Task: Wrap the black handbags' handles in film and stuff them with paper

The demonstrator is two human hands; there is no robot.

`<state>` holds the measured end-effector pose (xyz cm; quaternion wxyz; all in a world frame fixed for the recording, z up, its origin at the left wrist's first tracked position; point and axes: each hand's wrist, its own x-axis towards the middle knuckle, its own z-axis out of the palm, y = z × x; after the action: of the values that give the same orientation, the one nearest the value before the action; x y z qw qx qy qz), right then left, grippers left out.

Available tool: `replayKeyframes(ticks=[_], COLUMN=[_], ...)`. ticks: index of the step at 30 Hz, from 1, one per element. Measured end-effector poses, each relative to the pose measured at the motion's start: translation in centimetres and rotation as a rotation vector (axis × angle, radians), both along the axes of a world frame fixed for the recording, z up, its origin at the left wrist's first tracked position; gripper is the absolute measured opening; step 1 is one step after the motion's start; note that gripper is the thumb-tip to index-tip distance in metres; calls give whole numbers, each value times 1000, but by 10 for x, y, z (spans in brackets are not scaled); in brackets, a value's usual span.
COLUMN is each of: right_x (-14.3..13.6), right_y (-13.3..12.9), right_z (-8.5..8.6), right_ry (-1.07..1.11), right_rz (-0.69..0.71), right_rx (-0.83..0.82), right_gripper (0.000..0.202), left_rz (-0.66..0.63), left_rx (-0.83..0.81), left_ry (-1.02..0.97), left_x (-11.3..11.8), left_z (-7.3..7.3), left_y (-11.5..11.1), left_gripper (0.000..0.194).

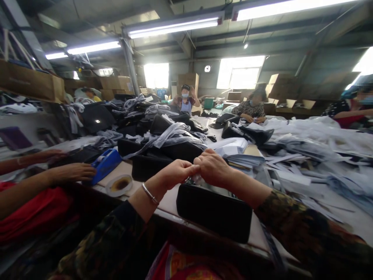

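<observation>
My left hand (181, 172), with a silver bangle at the wrist, meets my right hand (212, 168) above the table's front edge. Both hands are closed, thumbs and fingertips pressed together. A small translucent scrap (198, 179) shows just under the fingers; its kind is unclear. Directly below stands a black bag (214, 212), its smooth flat side facing me. Its top is partly covered by my hands. To the left of my bangle lies a roll of clear tape (119, 184).
Left of me, a co-worker's hand (71, 172) reaches by a blue tape dispenser (106, 165). Black bags (151, 167) with wrapped straps are heaped ahead. White papers (230, 146) and plastic wrapping (314, 136) lie to the right. Several people sit across the table.
</observation>
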<state>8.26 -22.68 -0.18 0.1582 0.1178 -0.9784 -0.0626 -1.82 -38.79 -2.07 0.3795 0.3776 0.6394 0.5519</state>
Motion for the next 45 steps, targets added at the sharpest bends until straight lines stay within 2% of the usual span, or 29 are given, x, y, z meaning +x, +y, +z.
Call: replayKeyframes(ticks=[2, 6, 8, 10, 12, 15, 17, 19, 22, 24, 26, 28, 30, 33, 35, 37, 39, 42, 45], right_x=[-3, -7, -9, -11, -12, -15, -17, -20, -22, -23, -23, -23, -22, -23, -23, -24, -24, -26, -30], right_y=[4, 11, 11, 10, 8, 9, 12, 16, 21, 20, 18, 14, 11, 10, 12, 17, 23, 29, 25], right_z=[1, -3, -7, -11, -12, -9, -8, -11, -20, -28, -33, -34, -32, -24, -20, -19, -19, -24, -31], right_ry=[22, -69, -118, -82, -3, 74, 87, 57, -64, -147, -174, -131, -64, 17, 49, 17, -68, -154, -93], right_rz=[48, 43, -3, -62, -66, 39, 88, 104, 107, 90, 41, -17, -27, 40, 74, 110, 139, 132, 42], right_rx=[-58, -462, -579, -502, -273, 28, 50, -91, -481, -725, -854, -789, -552, -149, -18, -47, -202, -424, -442], right_gripper=[11, 9, 10, 8, 7, 14, 16, 10, 14, 16, 17, 17, 13, 6, 15, 13, 9, 19, 17], left_rz=[-14, 10, 34, 11, -59, -105, -74, -66, -75, -38, 1, -13, -75, -119, -101, -88, -87, -68, -28], left_rx=[46, 252, 318, 307, 218, 69, 45, 92, 224, 288, 306, 293, 231, 104, 66, 65, 81, 136, 228], left_ry=[-11, -50, 22, 115, 147, 83, 42, 44, 154, 246, 289, 267, 181, -28, -128, -162, -145, -67, -38], left_x=[-1, -3, -5, -9, -13, -18, -19, -19, -19, -19, -19, -19, -21, -26, -28, -30, -30, -30, -32], left_z=[1, -9, -15, -18, -18, -14, -12, -12, -17, -21, -26, -30, -32, -35, -35, -34, -30, -28, -33], left_y=[2, 2, 1, 0, 1, 5, 7, 7, 3, -1, -3, -3, 0, 7, 11, 14, 13, 8, 5], left_gripper=[52, 50, 50, 50, 54, 56, 52, 47, 38, 39, 39, 38, 43, 52, 51, 48, 47, 48, 47])
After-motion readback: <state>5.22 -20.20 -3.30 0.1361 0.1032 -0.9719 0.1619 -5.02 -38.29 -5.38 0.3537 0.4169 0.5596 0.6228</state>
